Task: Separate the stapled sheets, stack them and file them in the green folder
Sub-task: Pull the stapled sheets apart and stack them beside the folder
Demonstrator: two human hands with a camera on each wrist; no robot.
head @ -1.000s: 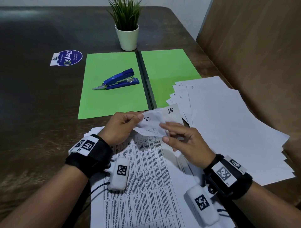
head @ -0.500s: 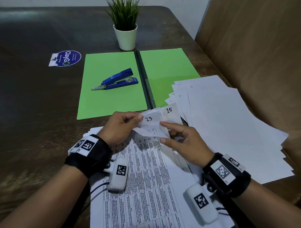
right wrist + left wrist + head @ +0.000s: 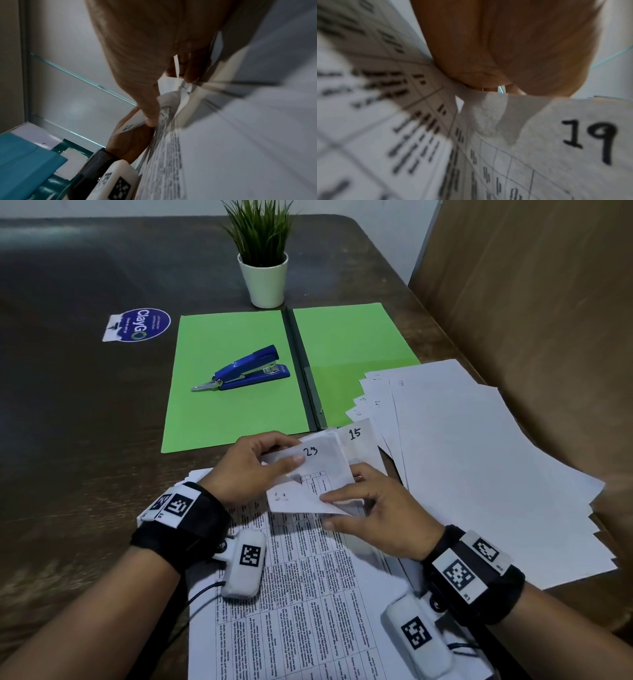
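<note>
Since a second ago, right hand [image 3: 380, 511] has slid nearer, pinching folded corner of stapled sheets [image 3: 308, 477]; left hand [image 3: 250, 470] pinches it too. Left wrist view alone shows "19". Green folder [image 3: 233, 405] lies open, holding blue stapler [image 3: 246, 369].

The head camera looks forward and down across the bench [image 3: 85, 440], wide enough to take in both forearms. The left wrist camera sits very close beneath the left hand [image 3: 513, 47], facing printed sheets [image 3: 573, 169]. The right wrist camera looks along the right hand [image 3: 145, 54]. All three share the folded sheet corner.
</note>
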